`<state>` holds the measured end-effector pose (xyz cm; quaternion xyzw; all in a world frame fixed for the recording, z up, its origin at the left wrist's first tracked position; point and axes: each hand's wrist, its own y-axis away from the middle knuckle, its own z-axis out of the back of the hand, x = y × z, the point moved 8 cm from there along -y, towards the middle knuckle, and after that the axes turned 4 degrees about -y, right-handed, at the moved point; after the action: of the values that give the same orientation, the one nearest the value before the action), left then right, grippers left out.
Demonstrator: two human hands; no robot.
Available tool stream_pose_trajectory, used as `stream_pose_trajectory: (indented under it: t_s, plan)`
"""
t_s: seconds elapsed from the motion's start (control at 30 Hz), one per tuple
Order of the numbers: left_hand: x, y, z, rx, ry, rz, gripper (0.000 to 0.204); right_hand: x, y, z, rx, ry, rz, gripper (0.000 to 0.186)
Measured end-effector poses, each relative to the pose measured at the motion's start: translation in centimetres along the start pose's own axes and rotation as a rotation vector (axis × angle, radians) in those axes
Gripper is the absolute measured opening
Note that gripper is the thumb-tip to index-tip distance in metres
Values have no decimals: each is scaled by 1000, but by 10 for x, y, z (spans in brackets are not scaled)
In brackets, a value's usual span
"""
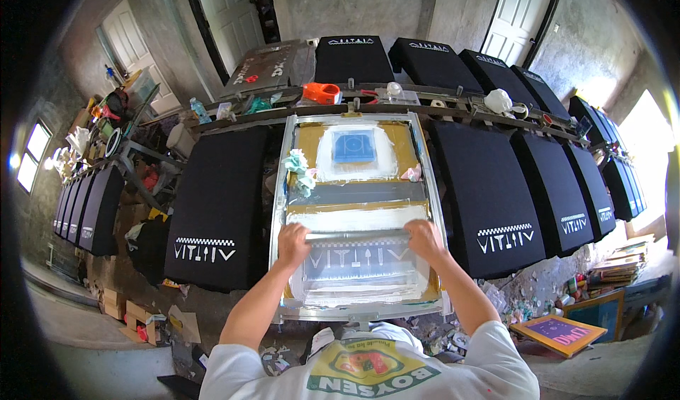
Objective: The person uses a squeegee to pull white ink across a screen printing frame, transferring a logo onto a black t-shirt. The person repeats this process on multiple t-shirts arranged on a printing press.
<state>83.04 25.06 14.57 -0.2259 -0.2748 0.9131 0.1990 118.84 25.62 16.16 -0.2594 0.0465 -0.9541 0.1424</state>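
A screen printing frame (434, 209) with a metal rim lies in front of me. Across its mesh runs a squeegee (358, 238), held level from side to side. My left hand (293, 244) is closed round its left end, and my right hand (425, 241) grips the right end. White ink (354, 218) coats the mesh just beyond the squeegee. On the near side, a row of tool shapes under a checkered band shows in the stencil (356, 258). A blue square patch (354, 146) sits at the frame's far end. Crumpled pale green paper (300, 170) rests on the left rim.
Black cloth panels with white prints stand on both sides, such as the left panel (216, 195) and right panel (485, 187). Along the rail behind lie an orange tape dispenser (321, 93) and a bottle (200, 110). A yellow-framed screen (558, 333) leans low at right, near scattered scraps.
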Motion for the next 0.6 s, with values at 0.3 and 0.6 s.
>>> stream_pose_trajectory:
  t_s: [0.3, 0.6]
  plan:
    - [-56, 101, 35, -28, 3, -56, 33, 20, 109, -18, 0, 27, 106, 26]
    - [-27, 53, 37, -42, 35, -40, 26, 20, 54, -10, 140, 29, -1, 29]
